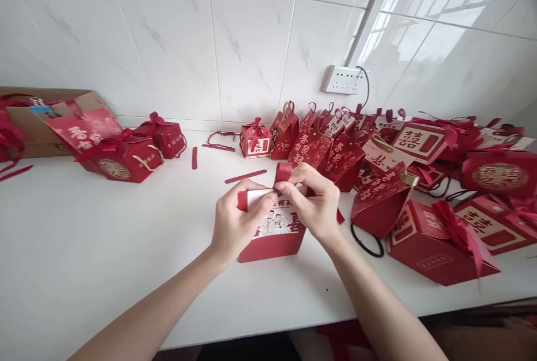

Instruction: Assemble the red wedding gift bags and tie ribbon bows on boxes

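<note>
White tabletop (126, 226) bears the red-and-white box (271, 249) directly before the person, whose left hand (239, 218) pinches its top edge while the right hand (316, 198) grasps the red ribbon loop (284, 172) near its base; light, even pressure should keep the loop upright and the box uncreased.

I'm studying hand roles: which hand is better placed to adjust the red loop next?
Probably the right hand: it pinches at the loop, while the left hand grips the box farther left.

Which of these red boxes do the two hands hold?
The box between them, printed with a cartoon couple on white: left hand and right hand grip it near its top. No other box is held.
</note>
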Demonstrator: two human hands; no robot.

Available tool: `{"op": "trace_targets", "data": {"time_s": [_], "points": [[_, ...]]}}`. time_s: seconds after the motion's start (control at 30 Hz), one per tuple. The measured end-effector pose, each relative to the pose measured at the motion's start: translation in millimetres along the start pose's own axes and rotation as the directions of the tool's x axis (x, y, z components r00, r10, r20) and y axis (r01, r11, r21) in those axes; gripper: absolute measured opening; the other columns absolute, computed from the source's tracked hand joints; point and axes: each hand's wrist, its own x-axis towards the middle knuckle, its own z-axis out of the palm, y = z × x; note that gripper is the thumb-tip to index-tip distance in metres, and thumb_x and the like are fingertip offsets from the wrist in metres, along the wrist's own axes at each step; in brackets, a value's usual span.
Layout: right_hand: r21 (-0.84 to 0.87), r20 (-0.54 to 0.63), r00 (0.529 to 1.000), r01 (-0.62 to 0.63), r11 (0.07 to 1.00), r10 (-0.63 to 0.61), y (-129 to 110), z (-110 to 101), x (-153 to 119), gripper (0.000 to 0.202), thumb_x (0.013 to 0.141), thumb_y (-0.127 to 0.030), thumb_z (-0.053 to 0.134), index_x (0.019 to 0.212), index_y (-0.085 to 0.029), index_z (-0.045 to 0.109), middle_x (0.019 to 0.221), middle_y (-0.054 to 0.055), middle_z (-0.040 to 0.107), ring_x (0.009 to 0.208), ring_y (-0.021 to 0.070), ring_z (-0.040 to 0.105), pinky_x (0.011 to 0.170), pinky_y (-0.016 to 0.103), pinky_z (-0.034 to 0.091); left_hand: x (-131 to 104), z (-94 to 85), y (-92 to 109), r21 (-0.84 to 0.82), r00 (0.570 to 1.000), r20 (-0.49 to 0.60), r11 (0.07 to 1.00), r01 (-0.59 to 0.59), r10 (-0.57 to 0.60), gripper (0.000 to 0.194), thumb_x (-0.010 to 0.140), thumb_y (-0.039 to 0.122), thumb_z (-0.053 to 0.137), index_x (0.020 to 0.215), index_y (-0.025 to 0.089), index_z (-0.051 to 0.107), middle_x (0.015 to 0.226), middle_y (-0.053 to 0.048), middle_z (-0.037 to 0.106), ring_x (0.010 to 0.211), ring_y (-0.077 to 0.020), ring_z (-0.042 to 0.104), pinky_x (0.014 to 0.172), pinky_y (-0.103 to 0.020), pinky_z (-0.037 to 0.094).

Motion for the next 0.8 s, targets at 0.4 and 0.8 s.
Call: {"op": "trace_targets", "data": {"time_s": [0.4,0.8], "points": [[-0.002,0.039,0.999,-0.023,1.0,0.023,1.3,-2.2,0.0,0.016,0.081,-0.019,0.062,0.066,-0.019,0.057,0.062,-0.003,0.054,0.058,0.0096,0.049,0.054,0.023,0.039,0.0,2.2,-1.8,-0.031,1.0,0.02,1.0,-0.005,0.005,0.006,0.077,0.023,0.063,0.073,0.021,0.061,0.066,0.007,0.065,0.06,-0.0068,0.059,0.056,-0.013,0.046],[-0.062,0.051,0.986,-0.154,0.986,0.157,-2.3,-4.5,-0.2,0.018,0.083,-0.029,0.061,0.069,-0.019,0.058,0.06,-0.004,0.053,0.052,0.0078,0.047,0.044,0.019,0.033,-1.1,0.6,1.5,-0.038,0.995,0.072,0.997,0.071,-0.068,0.013,0.076,0.03,0.062,0.069,0.02,0.058,0.057,0.005,0.06,0.049,-0.009,0.053,0.047,-0.019,0.042]]}}
